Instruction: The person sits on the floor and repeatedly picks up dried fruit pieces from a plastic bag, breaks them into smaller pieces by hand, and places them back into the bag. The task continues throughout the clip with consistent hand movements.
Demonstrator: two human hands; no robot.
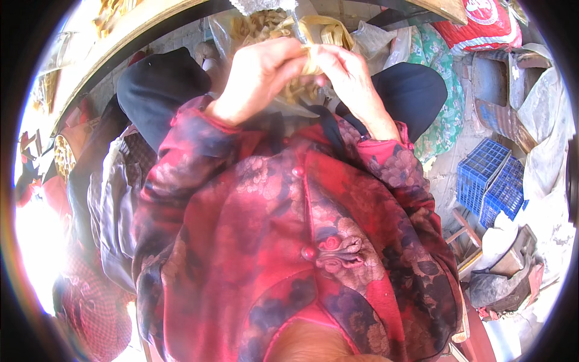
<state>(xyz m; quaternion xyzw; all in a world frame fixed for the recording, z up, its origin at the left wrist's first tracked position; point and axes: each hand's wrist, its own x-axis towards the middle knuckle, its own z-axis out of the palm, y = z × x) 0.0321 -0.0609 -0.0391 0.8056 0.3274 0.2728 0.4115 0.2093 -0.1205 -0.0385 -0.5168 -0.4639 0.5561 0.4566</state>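
My left hand (267,74) and my right hand (346,74) meet above my lap, near the top of the view. Between their fingers is a pale straw-coloured strip (312,61), pinched from both sides; fingers partly cover it. Just beyond the fingertips, a looped flat band (323,25) of the same colour curves over a heap of pale yellow pieces (262,25). Clear plastic sheeting (219,34) lies around that heap. More pale pieces (301,90) show below my hands, between my knees.
A wooden table edge (135,20) arcs across the upper left. Blue plastic crates (488,176) stand at right, near a green floral cloth (436,90) and a red sack (481,27). Dark draped garments (115,217) and a checked cloth (92,307) are at left.
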